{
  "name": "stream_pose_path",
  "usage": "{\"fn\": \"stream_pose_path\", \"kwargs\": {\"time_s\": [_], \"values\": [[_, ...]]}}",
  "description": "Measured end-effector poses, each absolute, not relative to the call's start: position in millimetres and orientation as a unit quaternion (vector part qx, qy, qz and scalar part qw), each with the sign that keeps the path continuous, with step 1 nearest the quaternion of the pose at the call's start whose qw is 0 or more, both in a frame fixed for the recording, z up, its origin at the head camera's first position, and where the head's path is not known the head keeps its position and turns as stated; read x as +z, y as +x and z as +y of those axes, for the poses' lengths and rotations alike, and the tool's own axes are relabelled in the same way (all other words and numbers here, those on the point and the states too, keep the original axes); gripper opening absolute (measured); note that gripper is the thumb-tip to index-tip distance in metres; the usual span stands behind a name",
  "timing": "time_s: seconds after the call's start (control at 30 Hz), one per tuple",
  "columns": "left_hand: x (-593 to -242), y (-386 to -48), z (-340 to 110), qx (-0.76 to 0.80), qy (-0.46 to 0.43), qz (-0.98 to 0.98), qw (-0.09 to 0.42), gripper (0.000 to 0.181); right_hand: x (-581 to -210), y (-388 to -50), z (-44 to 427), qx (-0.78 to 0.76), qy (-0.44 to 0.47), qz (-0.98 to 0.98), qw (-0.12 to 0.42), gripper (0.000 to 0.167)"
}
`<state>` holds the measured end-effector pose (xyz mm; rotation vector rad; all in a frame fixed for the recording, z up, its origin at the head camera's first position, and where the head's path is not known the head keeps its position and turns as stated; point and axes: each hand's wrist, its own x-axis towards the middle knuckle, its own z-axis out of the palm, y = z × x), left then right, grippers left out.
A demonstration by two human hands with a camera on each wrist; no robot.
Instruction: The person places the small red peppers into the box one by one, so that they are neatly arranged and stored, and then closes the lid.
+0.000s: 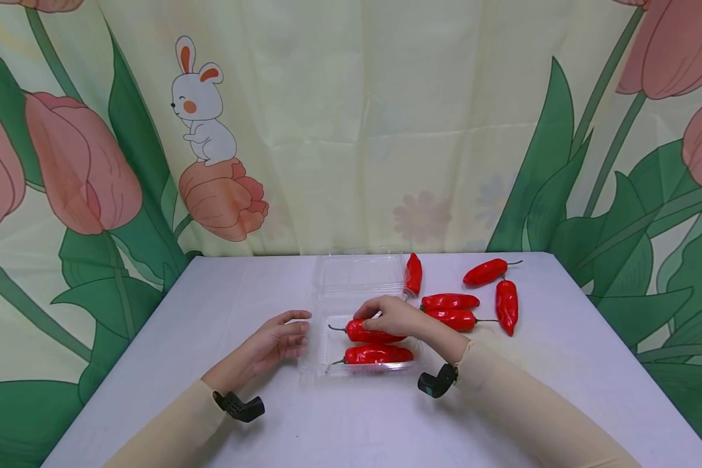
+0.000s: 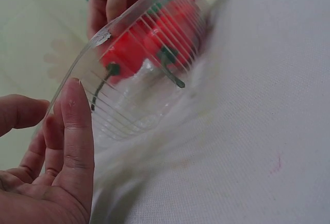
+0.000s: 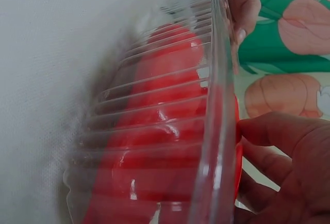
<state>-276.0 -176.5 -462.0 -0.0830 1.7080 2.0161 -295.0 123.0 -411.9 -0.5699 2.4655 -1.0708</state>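
A clear plastic box lies on the table with its lid folded back, and two red peppers are in its ribbed base. My right hand grips the farther red pepper from above. In the right wrist view, the fingers touch it behind the box wall. The nearer red pepper lies beside it, its stem pointing left. My left hand is at the box's left side, fingers loosely extended and holding nothing. In the left wrist view, its fingertips are close to the box rim; contact is unclear.
Behind and right of the box lie several more peppers: one beside the lid, a pair near my right hand, and others farther right. A printed curtain hangs behind the white table.
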Motion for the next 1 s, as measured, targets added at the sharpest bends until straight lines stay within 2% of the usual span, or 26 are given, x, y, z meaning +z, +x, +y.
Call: {"fn": "stream_pose_path", "kwargs": {"time_s": [0.3,0.5,0.77,1.0], "values": [[-464.6,-275.9,-176.4,0.742,-0.032,0.623,0.247,0.045,-415.4,-296.8,124.6,-0.378,-0.202,0.876,0.223,0.035],[-462.7,-274.9,-176.7,0.743,-0.025,0.621,0.249,0.045,-415.1,-297.1,128.6,-0.363,-0.181,0.892,0.201,0.029],[-462.7,-275.5,-177.8,0.748,-0.026,0.615,0.249,0.042,-417.3,-295.4,128.0,-0.328,-0.192,0.910,0.167,0.030],[-463.3,-275.8,-176.4,0.749,-0.036,0.615,0.245,0.045,-416.4,-291.7,126.4,-0.264,-0.220,0.924,0.165,0.043]]}}
